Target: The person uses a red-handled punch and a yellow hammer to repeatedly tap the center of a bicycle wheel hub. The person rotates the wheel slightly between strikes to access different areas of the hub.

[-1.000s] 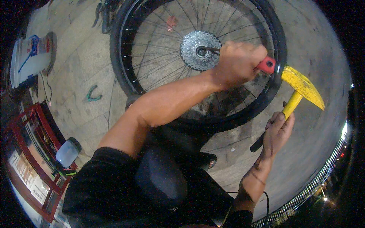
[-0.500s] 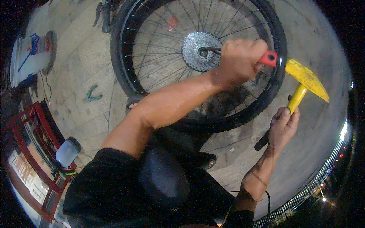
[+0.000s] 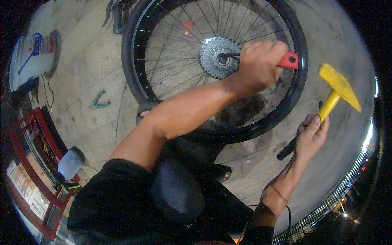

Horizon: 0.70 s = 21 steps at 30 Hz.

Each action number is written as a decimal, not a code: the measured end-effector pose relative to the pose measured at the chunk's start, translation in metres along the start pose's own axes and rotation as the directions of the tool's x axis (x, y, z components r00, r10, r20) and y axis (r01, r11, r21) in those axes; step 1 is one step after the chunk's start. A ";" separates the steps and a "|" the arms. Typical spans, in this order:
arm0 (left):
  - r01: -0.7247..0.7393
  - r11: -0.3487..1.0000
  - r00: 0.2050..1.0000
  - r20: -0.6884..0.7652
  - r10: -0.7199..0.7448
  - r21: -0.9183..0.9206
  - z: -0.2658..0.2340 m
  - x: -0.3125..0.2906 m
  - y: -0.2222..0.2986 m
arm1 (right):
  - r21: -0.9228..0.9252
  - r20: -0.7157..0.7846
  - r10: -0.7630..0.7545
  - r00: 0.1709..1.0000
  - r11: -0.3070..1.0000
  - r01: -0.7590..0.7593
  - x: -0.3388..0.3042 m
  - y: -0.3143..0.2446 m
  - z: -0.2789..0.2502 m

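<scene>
A bicycle wheel (image 3: 248, 135) with a black tyre lies flat on the paving, its silver cassette (image 3: 209, 59) facing up. My left hand (image 3: 261, 63) is closed around a red-handled tool (image 3: 290, 60) and held above the wheel. The tool's thin dark shaft reaches the hub at the cassette's centre; I cannot tell how its tip sits there. To the right of the wheel, my right hand (image 3: 312, 134) grips a hammer (image 3: 339, 85) with a yellow head and a black grip. The hammer head stands apart from the red handle.
Green-handled pliers (image 3: 100, 100) lie on the paving left of the wheel. Further left are a translucent white bucket (image 3: 32, 61), a dark red metal frame (image 3: 45, 171) and a clear container (image 3: 71, 163). A dark bicycle part (image 3: 120, 18) lies at the far left of the wheel.
My right hand has moved the hammer rightward, away from the red handle, widening the gap. My left hand has stayed almost in place, and the wheel appears slightly shifted to the right.
</scene>
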<state>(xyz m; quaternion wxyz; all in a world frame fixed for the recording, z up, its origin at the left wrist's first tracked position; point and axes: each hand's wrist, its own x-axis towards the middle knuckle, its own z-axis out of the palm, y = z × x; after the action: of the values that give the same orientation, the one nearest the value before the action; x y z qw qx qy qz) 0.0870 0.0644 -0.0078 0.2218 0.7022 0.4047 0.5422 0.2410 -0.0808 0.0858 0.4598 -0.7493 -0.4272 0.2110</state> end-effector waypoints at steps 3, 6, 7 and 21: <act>0.014 1.000 1.000 -0.007 -0.014 0.013 0.000 0.001 0.002 | -0.245 0.104 -0.021 0.994 0.968 0.046 0.003 -0.003 -0.004; 0.043 0.999 0.999 -0.009 -0.043 -0.005 -0.002 0.003 0.003 | -0.169 0.117 0.019 0.993 0.986 0.001 0.002 -0.009 -0.002; 0.053 0.998 0.998 0.015 -0.053 -0.035 -0.005 0.004 0.004 | -0.138 0.128 0.032 0.991 0.990 -0.014 0.002 -0.011 0.000; 0.015 0.990 0.946 0.322 0.032 -0.143 -0.021 0.014 -0.007 | -0.136 0.076 0.034 0.997 0.990 -0.023 0.002 -0.025 -0.002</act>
<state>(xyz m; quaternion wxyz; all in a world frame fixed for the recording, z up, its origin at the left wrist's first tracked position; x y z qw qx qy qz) 0.0664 0.0776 0.0018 0.3327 0.7656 0.3198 0.4482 0.2327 -0.0747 0.1086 0.3881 -0.7759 -0.4473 0.2174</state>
